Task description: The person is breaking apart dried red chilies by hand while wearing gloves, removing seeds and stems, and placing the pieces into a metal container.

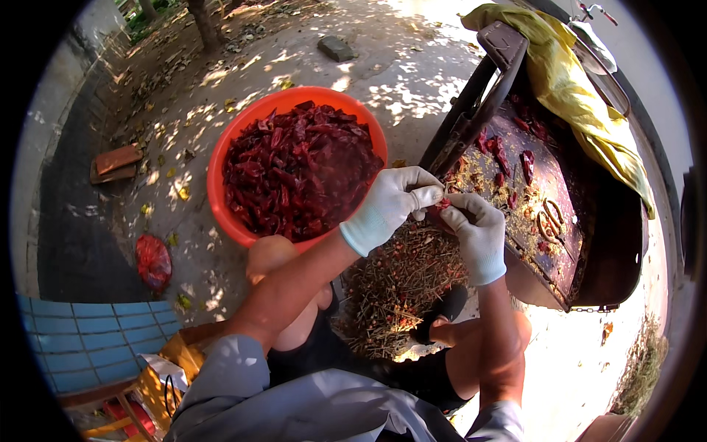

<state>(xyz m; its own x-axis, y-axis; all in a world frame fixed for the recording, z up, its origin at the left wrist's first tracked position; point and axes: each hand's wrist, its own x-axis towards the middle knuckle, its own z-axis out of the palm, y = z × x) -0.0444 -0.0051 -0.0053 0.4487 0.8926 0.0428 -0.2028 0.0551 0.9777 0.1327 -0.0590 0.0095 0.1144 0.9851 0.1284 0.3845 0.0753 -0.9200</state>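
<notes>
Both my hands wear white knit gloves with pale blue cuffs and meet over the edge of a dark metal cart bed. My left hand [406,199] pinches the stem end of a dried red chili pepper [442,204]. On the chili's body, mostly hidden by fingers, my right hand [478,229] is closed. Left of them stands a round orange plastic basin [221,212] heaped with dark red dried chilies [295,166]. Yellow seeds, a few chilies [528,167] and a pair of scissors [551,224] lie on the cart's surface [558,179].
Below my hands, a pile of chili stems [397,287] covers the ground between my feet. Yellow cloth [574,105] drapes over the cart's far side. A red plastic bag [153,261], bricks [117,164] and a stone block [335,48] rest on the concrete.
</notes>
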